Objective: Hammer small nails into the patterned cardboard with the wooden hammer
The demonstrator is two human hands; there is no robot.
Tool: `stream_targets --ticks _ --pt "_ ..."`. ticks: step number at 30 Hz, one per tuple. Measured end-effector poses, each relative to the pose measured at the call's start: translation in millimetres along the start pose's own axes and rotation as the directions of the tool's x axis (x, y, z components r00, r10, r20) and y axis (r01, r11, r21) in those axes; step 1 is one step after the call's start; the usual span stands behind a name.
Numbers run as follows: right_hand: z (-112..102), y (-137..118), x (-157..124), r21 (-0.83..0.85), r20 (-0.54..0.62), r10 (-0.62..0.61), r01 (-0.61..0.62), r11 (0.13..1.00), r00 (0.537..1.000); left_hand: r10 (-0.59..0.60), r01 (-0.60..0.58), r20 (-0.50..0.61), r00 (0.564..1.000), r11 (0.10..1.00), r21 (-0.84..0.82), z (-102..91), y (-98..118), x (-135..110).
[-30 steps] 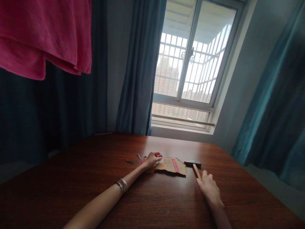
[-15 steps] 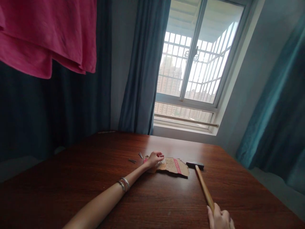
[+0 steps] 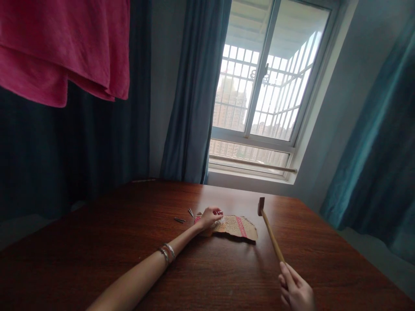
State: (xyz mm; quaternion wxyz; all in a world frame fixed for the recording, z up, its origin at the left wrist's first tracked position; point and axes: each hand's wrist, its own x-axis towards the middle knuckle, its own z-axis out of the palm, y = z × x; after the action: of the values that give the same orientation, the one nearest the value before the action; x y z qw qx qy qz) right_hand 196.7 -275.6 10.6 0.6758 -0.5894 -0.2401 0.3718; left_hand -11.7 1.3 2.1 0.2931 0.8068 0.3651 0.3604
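Observation:
A hammer with a wooden handle is gripped in my right hand, its head raised above the table. My left hand is over the left part of a torn, flat brown piece, which looks like cardboard, dotted with small holes and crossed by a pink band. The fingertips are pinched together; whatever lies between them is too small to make out. Something whitish shows under that hand. Left of it lie several thin dark nail-like pieces.
Everything lies on a brown wooden table. Behind it is a barred window with blue curtains to its side. A pink cloth hangs at the upper left.
My right hand has lifted the hammer; its head has risen off the table and turned upright. My left hand has stayed in place on the brown piece.

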Motion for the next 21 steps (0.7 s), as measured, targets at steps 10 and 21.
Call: stream_targets --ticks 10,21 --pt "61 -24 -20 0.096 0.336 0.194 -0.238 0.967 0.922 0.003 -0.003 0.018 1.000 1.000 -0.015 1.4 -5 1" --pt "76 -16 -37 0.060 0.361 0.153 -0.187 0.981 0.920 -0.013 0.013 0.018 1.000 1.000 -0.028 3.9 -8 2"
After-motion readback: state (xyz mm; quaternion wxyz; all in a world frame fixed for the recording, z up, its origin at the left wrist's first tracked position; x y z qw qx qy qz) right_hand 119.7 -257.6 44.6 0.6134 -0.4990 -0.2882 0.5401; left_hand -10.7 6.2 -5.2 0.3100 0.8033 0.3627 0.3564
